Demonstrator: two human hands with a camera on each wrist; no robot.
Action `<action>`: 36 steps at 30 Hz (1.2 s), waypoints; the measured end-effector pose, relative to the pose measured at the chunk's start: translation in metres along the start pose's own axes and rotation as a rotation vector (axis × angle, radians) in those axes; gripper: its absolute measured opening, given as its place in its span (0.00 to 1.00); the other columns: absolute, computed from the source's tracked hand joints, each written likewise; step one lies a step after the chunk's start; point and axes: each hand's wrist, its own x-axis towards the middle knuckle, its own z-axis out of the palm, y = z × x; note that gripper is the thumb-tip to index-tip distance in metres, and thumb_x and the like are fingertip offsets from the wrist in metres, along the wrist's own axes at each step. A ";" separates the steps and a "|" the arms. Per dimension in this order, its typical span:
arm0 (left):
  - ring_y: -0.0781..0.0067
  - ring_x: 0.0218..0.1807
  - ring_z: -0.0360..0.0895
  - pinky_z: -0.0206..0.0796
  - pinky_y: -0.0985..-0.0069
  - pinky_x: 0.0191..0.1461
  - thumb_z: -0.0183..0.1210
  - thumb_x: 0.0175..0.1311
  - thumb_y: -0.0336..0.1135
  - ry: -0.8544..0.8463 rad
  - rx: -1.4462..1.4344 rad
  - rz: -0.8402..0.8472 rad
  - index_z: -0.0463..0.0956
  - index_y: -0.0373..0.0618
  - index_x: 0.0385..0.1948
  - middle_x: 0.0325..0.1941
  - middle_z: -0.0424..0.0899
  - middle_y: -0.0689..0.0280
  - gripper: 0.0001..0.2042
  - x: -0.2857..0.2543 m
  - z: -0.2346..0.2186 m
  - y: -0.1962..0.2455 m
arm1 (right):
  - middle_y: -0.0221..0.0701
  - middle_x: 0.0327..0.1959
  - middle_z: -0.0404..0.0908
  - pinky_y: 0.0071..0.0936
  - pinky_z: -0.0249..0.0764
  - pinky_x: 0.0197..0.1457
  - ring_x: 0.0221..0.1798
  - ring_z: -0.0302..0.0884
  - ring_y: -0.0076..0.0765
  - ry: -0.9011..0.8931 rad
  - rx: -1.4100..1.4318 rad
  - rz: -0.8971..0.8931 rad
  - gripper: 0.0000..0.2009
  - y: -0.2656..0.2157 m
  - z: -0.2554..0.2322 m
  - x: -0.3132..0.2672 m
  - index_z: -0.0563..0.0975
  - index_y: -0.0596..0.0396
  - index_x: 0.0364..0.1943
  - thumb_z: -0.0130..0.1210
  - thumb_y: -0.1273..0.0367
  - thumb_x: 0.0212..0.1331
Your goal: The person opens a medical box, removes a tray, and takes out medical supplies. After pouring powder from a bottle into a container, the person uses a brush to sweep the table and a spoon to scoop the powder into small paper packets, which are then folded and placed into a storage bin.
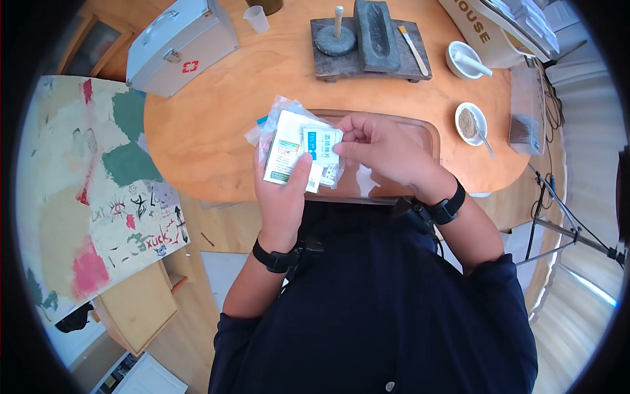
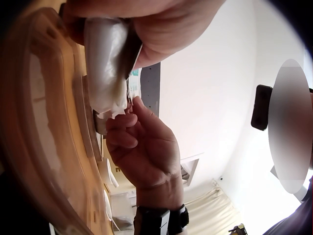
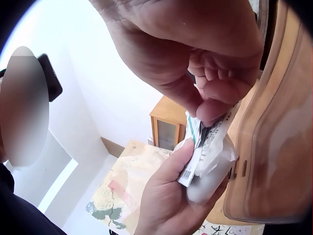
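Note:
Over the near edge of the table, my left hand [image 1: 281,200] grips a clear plastic bag [image 1: 281,105] and a white printed packet [image 1: 283,141], with the thumb on top. A small white and blue alcohol wipe sachet [image 1: 314,144] lies in front of the packet, and the left thumb reaches its lower edge. My right hand [image 1: 384,151] pinches the sachet's right edge between thumb and fingers. In the right wrist view, the bag [image 3: 210,178] bulges below the flat packets. Below the hands lies a brown tray [image 1: 430,134], partly hidden by them.
A silver first-aid case [image 1: 180,49] stands at the back left, near a small plastic cup [image 1: 256,20]. At the back are a grinding stone [image 1: 376,39] and a brush [image 1: 412,49]. A mortar with pestle [image 1: 459,58] and a bowl of powder [image 1: 470,125] sit at the right.

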 end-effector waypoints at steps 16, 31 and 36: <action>0.73 0.56 0.76 0.73 0.74 0.58 0.62 0.65 0.23 -0.001 0.050 0.008 0.59 0.34 0.64 0.57 0.75 0.58 0.28 -0.005 0.003 -0.005 | 0.20 0.31 0.79 0.14 0.69 0.35 0.33 0.72 0.11 0.075 -0.124 -0.054 0.06 0.008 0.002 0.007 0.81 0.60 0.42 0.60 0.72 0.65; 0.74 0.56 0.77 0.74 0.75 0.57 0.62 0.65 0.23 -0.015 0.025 -0.019 0.59 0.35 0.64 0.57 0.76 0.58 0.28 -0.002 0.003 -0.007 | 0.19 0.29 0.80 0.11 0.64 0.30 0.30 0.71 0.09 0.042 -0.056 0.015 0.07 0.007 -0.003 0.009 0.82 0.58 0.41 0.59 0.68 0.67; 0.74 0.56 0.77 0.74 0.75 0.57 0.62 0.65 0.23 -0.014 0.024 -0.017 0.59 0.35 0.64 0.57 0.76 0.58 0.28 -0.001 0.003 -0.008 | 0.19 0.28 0.80 0.11 0.63 0.29 0.29 0.71 0.09 0.068 -0.074 0.025 0.07 0.005 -0.002 0.010 0.82 0.57 0.41 0.59 0.68 0.67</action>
